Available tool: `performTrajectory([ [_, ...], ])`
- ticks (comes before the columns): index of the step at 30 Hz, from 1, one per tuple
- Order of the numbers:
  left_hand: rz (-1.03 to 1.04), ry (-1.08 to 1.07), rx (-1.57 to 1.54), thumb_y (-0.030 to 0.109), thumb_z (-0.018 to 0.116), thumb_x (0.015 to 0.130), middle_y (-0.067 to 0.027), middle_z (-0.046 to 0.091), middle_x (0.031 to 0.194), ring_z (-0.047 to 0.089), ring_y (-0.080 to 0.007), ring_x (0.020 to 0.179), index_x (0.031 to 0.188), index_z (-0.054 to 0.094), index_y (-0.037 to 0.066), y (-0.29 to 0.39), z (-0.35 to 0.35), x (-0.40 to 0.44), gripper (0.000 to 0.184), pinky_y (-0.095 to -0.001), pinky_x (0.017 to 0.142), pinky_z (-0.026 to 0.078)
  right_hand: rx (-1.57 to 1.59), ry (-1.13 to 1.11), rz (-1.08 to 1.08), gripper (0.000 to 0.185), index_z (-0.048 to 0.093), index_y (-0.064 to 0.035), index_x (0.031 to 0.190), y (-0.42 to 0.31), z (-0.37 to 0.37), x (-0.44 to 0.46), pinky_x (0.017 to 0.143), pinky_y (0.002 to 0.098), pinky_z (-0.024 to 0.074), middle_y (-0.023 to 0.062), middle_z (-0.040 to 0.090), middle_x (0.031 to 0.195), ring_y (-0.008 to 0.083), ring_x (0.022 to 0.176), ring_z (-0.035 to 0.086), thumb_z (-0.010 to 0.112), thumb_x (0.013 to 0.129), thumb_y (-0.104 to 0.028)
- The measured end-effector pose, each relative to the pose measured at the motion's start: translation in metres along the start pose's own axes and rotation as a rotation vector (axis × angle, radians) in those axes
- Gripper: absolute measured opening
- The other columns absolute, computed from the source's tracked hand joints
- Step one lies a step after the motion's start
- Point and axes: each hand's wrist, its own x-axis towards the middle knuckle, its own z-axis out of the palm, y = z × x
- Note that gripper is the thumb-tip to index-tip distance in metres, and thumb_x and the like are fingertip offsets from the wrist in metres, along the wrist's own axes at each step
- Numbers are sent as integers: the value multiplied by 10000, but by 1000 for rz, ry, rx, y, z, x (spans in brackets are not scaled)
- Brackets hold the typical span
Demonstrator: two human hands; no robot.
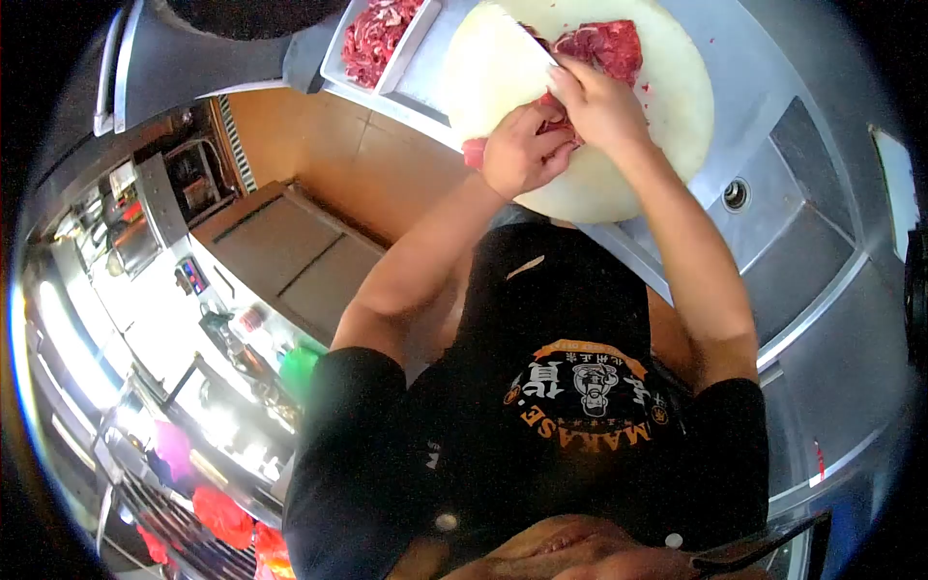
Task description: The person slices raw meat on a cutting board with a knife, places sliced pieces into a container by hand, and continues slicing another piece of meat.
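My right hand is closed around a knife, its blade pointing away from me to the upper left; the handle is mostly hidden by my fingers. Curled fingers of my left hand press on a strip of red raw meat, which pokes out to the left and shows between both hands. They rest over the near part of a round, cream-coloured cutting board. A larger chunk of raw meat lies on the board just beyond my right hand.
Left of the board stands a white tray with sliced raw meat in it. A metal sink with a drain is at the right. Behind on the left are a brown-topped cabinet and red bags.
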Motion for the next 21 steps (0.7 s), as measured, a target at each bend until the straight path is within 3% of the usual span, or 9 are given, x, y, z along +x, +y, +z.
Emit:
performTrajectory([
  [2,-32,44,-23,80,792,745,-103,660,1056,654,-313,933,961,767,117,4,-3,1,220,-416,812,558,82,-11,152,350,664,-161,1348,-10,-27,-27,854,412,565,198,744,1065,380,953,725,570,1059,-336],
  [4,-56,54,-10,79,793,748,-104,660,1071,654,-311,939,1003,764,120,2,2,-6,259,-421,816,557,19,-44,89,363,673,-173,1321,8,-46,-79,852,481,561,181,738,1104,419,981,704,551,1053,-385],
  [7,-30,50,4,81,782,762,-93,666,1071,655,-308,948,1054,750,119,-3,5,-7,297,-417,817,559,-71,-182,72,362,668,-167,1346,11,-71,-148,818,470,573,195,736,1102,402,981,716,621,1025,-327],
  [9,-32,3,45,83,777,764,-85,672,1051,657,-309,949,1047,746,120,1,1,-5,288,-409,811,561,-90,-126,51,364,671,-175,1345,7,-78,-172,793,475,576,195,737,1063,406,939,720,630,1018,-331],
  [12,-27,24,80,89,772,761,-72,678,1030,663,-306,926,1047,748,129,2,4,-4,289,-396,787,568,-133,-215,154,372,667,-176,1350,6,-75,-166,789,481,577,186,740,1057,414,912,720,629,1019,-342],
  [15,-52,31,103,98,773,753,-66,681,1019,665,-296,907,1040,754,138,0,8,-6,290,-384,758,572,-146,-238,64,333,671,-140,1341,-1,-49,-114,793,465,579,196,746,1047,407,914,727,620,1039,-270],
  [18,-37,4,107,110,781,744,-60,685,1008,667,-285,896,993,758,137,2,3,-2,252,-385,749,577,-125,-290,138,343,663,-149,1352,-8,-49,-104,781,476,572,197,745,1031,411,895,724,617,1040,-284],
  [21,-62,-10,80,104,779,735,-55,682,994,670,-285,896,969,760,137,4,3,2,237,-387,760,580,-78,-126,74,404,654,-166,1367,18,-61,-160,804,520,575,191,747,991,422,916,717,576,1040,-391],
])
